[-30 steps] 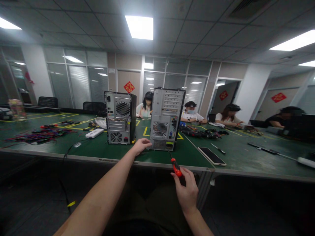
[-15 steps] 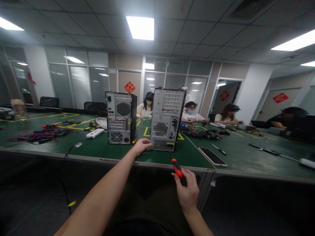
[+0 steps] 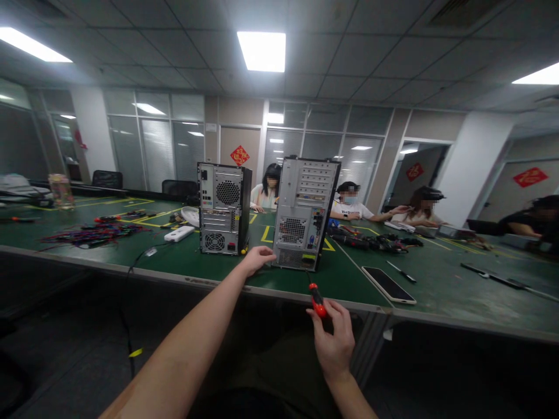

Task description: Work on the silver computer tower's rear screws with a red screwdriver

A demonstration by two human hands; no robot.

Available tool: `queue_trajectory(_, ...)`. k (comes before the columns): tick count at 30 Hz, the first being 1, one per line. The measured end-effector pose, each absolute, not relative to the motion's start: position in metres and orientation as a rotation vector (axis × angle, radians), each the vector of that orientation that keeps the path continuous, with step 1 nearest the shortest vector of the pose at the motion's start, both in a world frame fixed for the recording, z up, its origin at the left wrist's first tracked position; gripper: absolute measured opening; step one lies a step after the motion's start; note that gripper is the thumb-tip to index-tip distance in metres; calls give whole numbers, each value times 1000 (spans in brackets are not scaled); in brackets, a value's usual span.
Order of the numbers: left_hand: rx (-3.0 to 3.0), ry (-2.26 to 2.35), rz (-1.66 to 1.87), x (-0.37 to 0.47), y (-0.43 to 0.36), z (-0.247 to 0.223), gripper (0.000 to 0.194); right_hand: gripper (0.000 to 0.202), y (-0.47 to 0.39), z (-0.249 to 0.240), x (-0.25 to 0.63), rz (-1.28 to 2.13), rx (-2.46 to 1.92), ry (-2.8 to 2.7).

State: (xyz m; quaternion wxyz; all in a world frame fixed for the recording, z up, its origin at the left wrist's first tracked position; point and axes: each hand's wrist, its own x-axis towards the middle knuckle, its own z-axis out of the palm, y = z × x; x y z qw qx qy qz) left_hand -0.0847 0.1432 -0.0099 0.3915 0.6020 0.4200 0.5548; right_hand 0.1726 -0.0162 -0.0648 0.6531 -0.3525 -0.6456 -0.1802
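Two computer towers stand upright with their back panels facing me. The taller tower [image 3: 290, 233] is in the middle, the smaller tower [image 3: 220, 227] to its left. My left hand [image 3: 258, 259] is at the lower left edge of the taller tower, thumb and fingers brought close together; whether something small is between them is hidden. In my right hand [image 3: 334, 334] is a red and black screwdriver [image 3: 317, 299], gripped at the handle end in front of the table edge. Its shaft points up toward the bottom edge of the taller tower.
A phone [image 3: 388, 284] and a pen-like tool [image 3: 400, 272] lie to the right. Black cables [image 3: 384, 241] are behind them. Coloured wires [image 3: 94, 233] and a white power strip [image 3: 179, 234] lie on the left of the green table [image 3: 174, 262]. Several people sit across it.
The view has turned slightly left, so the towers appear further right. Both hands keep nearly the same pose at the taller tower. Across the table, a person's arm now reaches out to the right.
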Motion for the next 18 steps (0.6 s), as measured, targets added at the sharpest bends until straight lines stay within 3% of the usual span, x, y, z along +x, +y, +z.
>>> queue_trajectory(6, 1505, 1068, 1416, -87, 146, -13, 43, 43, -17, -62, 169, -430, -763, -1538)
queue_trajectory(12, 1517, 1064, 1400, -88, 146, -13, 44, 30, -19, -61, 171, -419, -810, -1438)
queue_trajectory(18, 1512, 1062, 1401, -87, 144, -10, 45, 35, -19, -61, 169, -401, -766, -1508)
